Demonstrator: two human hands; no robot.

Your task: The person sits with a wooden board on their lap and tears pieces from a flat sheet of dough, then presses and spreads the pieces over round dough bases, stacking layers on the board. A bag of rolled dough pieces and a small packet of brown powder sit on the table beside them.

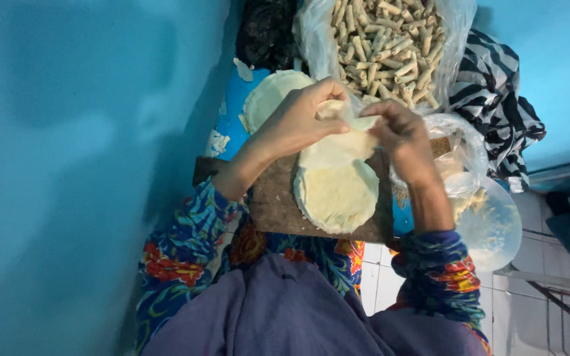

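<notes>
A stack of thin pale round wrappers lies on a dark wooden board across my lap. My left hand and my right hand both pinch the far edge of the top wrapper, which is lifted and folded between the fingertips. A second pile of round wrappers sits on a blue surface just beyond my left hand.
A clear plastic bag full of several finished small rolls stands beyond the hands. At right sit a clear bowl with pale filling and a striped cloth. A blue wall runs along the left; a black bag lies behind.
</notes>
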